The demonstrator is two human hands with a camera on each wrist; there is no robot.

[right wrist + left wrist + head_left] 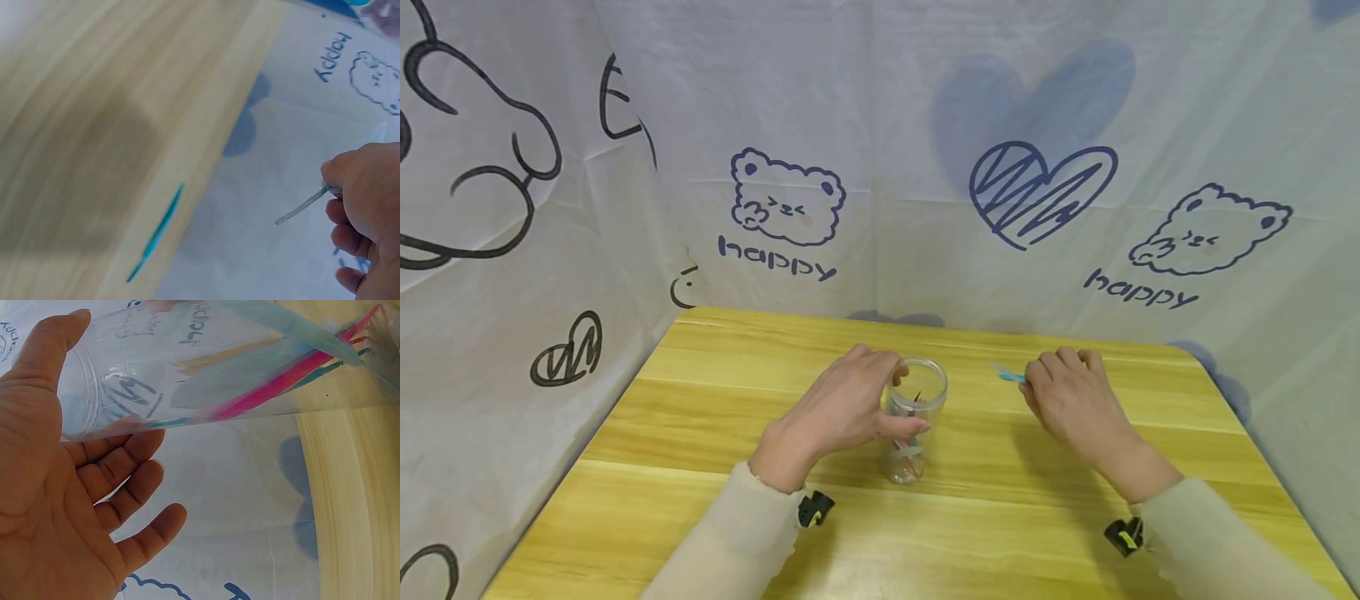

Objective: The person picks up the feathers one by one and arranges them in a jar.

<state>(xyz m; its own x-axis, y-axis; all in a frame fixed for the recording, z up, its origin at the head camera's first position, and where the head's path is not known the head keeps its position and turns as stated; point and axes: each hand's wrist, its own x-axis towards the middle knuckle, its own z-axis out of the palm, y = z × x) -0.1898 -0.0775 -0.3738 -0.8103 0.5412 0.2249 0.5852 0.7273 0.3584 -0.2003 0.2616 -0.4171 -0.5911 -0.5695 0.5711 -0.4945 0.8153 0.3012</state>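
A clear plastic jar (907,467) stands upright on the wooden table. My left hand (842,396) holds it near its open rim, thumb on the near side. Through its wall in the left wrist view show several slim coloured pieces: a pink strip (275,384), a pale blue blade-like piece (294,328) and thin teal and tan ones. To the right of the jar, my right hand (1071,396) pinches a thin-stemmed piece with a pale, translucent end, its greyish stem (302,206) poking out from the fingertips. A narrow teal strip (156,232) lies on the tabletop.
The yellow wood-grain table (715,358) ends at a white hanging cloth (895,167) printed with bears, hearts and writing. Another cloth wall (602,275) closes off the left side. Small black devices sit at both wrists.
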